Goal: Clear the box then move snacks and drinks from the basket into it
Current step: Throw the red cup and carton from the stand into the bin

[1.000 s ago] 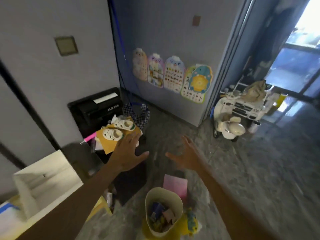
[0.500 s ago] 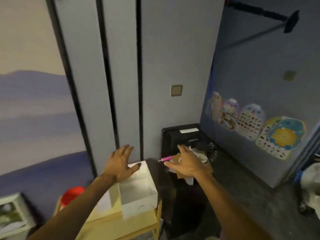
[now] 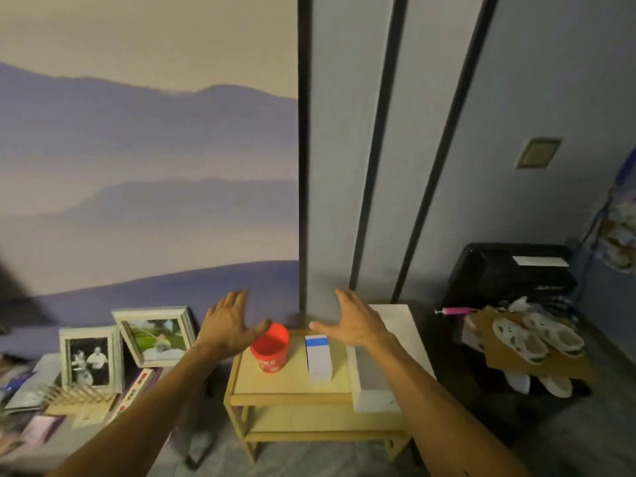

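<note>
A small wooden table [image 3: 292,383] stands against the wall in front of me. On it are a red cup [image 3: 271,347], a white carton with a blue band [image 3: 318,354] and, at its right end, an open white box [image 3: 392,342]. My left hand [image 3: 229,323] hovers open just left of the red cup, fingers spread. My right hand [image 3: 354,321] hovers open over the carton and the left wall of the white box. Neither hand holds anything. The basket is not in view.
Two framed photos [image 3: 91,356] lean on the wall at the left, with papers and a wooden rack on the floor. A black bin [image 3: 509,273] stands at the right, with small white shoes [image 3: 540,335] on cardboard in front of it.
My view has swung left, away from the basket and toy car, to the wooden table. Both hands stayed open and now hover over the table top.
</note>
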`<move>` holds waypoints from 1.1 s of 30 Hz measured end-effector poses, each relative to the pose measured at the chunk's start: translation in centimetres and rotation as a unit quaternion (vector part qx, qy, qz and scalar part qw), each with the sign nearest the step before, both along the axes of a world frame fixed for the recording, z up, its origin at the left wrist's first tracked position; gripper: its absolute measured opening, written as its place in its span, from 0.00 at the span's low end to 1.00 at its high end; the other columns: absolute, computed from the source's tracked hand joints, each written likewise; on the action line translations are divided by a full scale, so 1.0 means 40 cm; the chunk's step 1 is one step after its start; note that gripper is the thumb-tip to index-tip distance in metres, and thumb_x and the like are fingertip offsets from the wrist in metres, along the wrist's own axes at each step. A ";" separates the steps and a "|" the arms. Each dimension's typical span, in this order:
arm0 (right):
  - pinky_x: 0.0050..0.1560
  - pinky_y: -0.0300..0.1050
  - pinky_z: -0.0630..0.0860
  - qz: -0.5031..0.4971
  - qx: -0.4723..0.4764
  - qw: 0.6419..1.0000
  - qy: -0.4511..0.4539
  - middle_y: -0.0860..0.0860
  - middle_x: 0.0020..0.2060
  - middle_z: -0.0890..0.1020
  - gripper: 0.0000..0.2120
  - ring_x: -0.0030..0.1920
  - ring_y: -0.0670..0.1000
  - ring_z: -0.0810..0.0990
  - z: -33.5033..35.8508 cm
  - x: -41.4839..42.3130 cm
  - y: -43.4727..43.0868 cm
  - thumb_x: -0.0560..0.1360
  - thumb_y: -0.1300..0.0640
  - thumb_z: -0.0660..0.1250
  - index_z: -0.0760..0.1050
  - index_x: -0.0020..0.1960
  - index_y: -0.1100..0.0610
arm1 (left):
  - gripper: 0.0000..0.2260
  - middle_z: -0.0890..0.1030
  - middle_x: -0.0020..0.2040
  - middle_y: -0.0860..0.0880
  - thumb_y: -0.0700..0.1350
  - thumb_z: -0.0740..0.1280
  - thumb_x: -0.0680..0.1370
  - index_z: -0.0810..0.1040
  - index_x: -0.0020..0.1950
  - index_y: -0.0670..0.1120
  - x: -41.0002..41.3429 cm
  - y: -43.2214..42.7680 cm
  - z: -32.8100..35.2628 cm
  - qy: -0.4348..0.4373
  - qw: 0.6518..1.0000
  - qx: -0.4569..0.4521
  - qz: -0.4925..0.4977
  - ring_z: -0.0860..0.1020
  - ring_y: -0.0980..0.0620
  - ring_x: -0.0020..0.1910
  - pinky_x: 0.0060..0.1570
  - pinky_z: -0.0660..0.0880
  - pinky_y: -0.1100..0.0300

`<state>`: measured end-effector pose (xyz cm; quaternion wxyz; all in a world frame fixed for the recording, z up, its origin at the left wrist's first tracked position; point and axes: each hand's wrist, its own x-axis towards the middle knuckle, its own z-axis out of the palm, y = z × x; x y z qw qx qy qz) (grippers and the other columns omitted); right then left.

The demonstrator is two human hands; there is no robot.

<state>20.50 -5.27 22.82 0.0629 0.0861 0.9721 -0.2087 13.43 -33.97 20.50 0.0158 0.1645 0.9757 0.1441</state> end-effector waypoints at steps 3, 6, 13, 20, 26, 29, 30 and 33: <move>0.77 0.54 0.65 0.012 -0.004 0.999 -0.037 0.53 0.85 0.58 0.60 0.83 0.56 0.61 -0.095 -0.078 -0.013 0.68 0.22 0.69 0.51 0.86 0.55 | 0.54 0.63 0.83 0.45 0.84 0.53 0.68 0.60 0.84 0.49 -0.047 0.003 -0.082 -0.043 0.999 -0.009 0.010 0.66 0.42 0.79 0.76 0.64 0.40; 0.76 0.57 0.67 0.014 -0.015 0.998 -0.066 0.54 0.85 0.58 0.61 0.82 0.58 0.63 -0.197 -0.159 -0.001 0.68 0.22 0.70 0.49 0.86 0.54 | 0.60 0.62 0.83 0.47 0.88 0.50 0.62 0.57 0.84 0.51 -0.108 0.024 -0.164 -0.089 0.996 -0.022 0.023 0.66 0.43 0.79 0.76 0.64 0.40; 0.78 0.57 0.66 0.024 -0.016 0.994 -0.103 0.55 0.85 0.58 0.56 0.83 0.57 0.59 -0.439 -0.317 0.038 0.73 0.24 0.67 0.50 0.86 0.57 | 0.66 0.63 0.82 0.47 0.88 0.59 0.55 0.53 0.84 0.50 -0.236 0.092 -0.336 -0.148 0.985 -0.029 0.080 0.69 0.41 0.76 0.74 0.66 0.39; 0.74 0.59 0.71 -0.015 0.024 0.991 -0.133 0.56 0.85 0.54 0.57 0.82 0.62 0.61 -0.706 -0.346 0.002 0.70 0.21 0.64 0.49 0.86 0.53 | 0.72 0.53 0.85 0.43 0.86 0.66 0.54 0.43 0.85 0.48 -0.308 0.126 -0.514 -0.199 0.974 -0.042 0.098 0.58 0.39 0.82 0.77 0.61 0.38; 0.78 0.66 0.62 -0.082 0.005 0.974 -0.212 0.57 0.86 0.40 0.66 0.84 0.67 0.51 -0.838 -0.332 -0.047 0.67 0.20 0.69 0.33 0.85 0.48 | 0.77 0.48 0.85 0.42 0.88 0.64 0.49 0.38 0.84 0.48 -0.334 0.111 -0.662 -0.252 0.961 -0.074 0.091 0.55 0.37 0.83 0.76 0.64 0.35; 0.72 0.63 0.72 -0.098 0.011 0.972 -0.212 0.58 0.86 0.44 0.64 0.82 0.66 0.61 -0.871 -0.334 -0.059 0.69 0.24 0.72 0.33 0.85 0.48 | 0.77 0.45 0.85 0.43 0.84 0.70 0.49 0.36 0.84 0.49 -0.339 0.107 -0.702 -0.267 0.958 -0.066 0.086 0.53 0.36 0.83 0.75 0.64 0.34; 0.69 0.59 0.76 -0.101 0.011 0.974 -0.204 0.59 0.85 0.48 0.63 0.79 0.64 0.67 -0.877 -0.335 -0.060 0.71 0.28 0.73 0.34 0.85 0.48 | 0.77 0.46 0.85 0.42 0.82 0.73 0.49 0.37 0.84 0.49 -0.342 0.107 -0.709 -0.262 0.959 -0.058 0.086 0.54 0.35 0.83 0.75 0.65 0.34; 0.59 0.50 0.83 -0.101 0.010 0.980 -0.170 0.58 0.83 0.57 0.58 0.69 0.58 0.78 -0.874 -0.338 -0.060 0.73 0.37 0.77 0.40 0.86 0.49 | 0.73 0.53 0.82 0.40 0.76 0.78 0.52 0.44 0.84 0.48 -0.352 0.108 -0.712 -0.234 0.969 -0.046 0.070 0.61 0.34 0.79 0.70 0.71 0.35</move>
